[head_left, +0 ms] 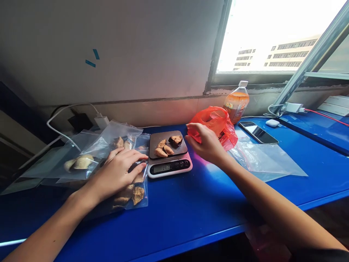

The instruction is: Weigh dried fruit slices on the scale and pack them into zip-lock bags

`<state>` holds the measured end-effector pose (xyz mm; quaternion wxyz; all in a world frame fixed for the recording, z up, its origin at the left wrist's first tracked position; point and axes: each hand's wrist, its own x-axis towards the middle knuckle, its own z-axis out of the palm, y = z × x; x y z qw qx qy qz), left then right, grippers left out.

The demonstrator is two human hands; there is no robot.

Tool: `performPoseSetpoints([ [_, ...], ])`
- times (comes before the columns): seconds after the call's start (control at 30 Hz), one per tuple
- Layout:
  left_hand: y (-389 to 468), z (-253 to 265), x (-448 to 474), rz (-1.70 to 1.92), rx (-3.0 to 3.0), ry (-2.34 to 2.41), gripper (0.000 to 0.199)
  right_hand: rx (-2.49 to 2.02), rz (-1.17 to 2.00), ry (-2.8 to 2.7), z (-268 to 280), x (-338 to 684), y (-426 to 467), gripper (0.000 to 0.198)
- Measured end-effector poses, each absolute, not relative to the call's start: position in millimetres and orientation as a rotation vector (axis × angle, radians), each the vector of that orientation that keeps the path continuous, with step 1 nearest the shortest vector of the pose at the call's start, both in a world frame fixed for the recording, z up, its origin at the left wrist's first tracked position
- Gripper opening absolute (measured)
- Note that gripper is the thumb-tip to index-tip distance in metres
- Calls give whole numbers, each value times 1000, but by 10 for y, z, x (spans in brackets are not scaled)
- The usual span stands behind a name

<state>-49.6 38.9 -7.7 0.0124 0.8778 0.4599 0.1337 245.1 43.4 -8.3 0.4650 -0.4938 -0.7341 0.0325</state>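
A small digital scale (158,168) with a white rim and dark plate stands on the blue table. Several dried brown pieces (161,149) lie on its plate, and a darker piece (176,141) sits at the right. The display is lit, its digits hard to read. My left hand (122,169) rests open on clear zip bags (145,198) holding similar pieces, its fingertips by the scale's left side. My right hand (203,140) is curled closed at the scale's right, in front of a red plastic bag (229,131). What its fingers hold, if anything, is hidden.
Flat clear bags (280,158) lie at right, near a phone (259,132) and a white earbud case (272,123). An orange drink bottle (237,100) stands behind the red bag. A charger (101,120) with a white cable is at back left; the wall closes the back.
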Motion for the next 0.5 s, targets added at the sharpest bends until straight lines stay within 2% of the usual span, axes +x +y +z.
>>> performPoseSetpoints([
  [0.07,392,-78,-475,418,2734,1431,36,-1284,112,-1860,-206,2318,616,35],
  [0.23,406,-62,-478,432,2757,1423,32,-1332,131,-1931,-202,2117,704,13],
  [0.33,413,-56,-513,462,2778,1403,33,-1153,30,-1901,93,2289,415,15],
  [0.4,423,-62,-536,502,2782,1406,35,-1019,-140,-1753,289,2542,242,16],
  [0.5,445,-86,-560,522,2780,1427,35,-1287,-131,-1221,381,3018,232,17],
])
